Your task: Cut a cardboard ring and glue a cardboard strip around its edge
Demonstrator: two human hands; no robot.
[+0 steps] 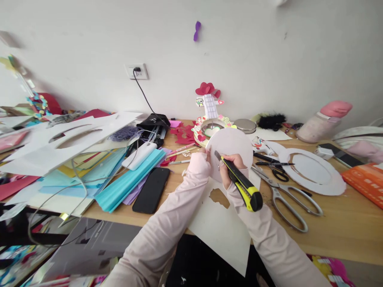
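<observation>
My right hand is closed round a yellow and black utility knife, whose blade tip rests on a white paper disc. My left hand, mostly covered by a pale pink sleeve, holds the left edge of that disc; only its fingertips show behind the rim. Under my forearms a white sheet with a ragged hole lies on the wooden table and hangs over its front edge.
Large metal scissors and small black scissors lie to the right, near a white paper ring. A black phone, folded teal paper and stacked coloured sheets fill the left. A paper heart ornament stands behind.
</observation>
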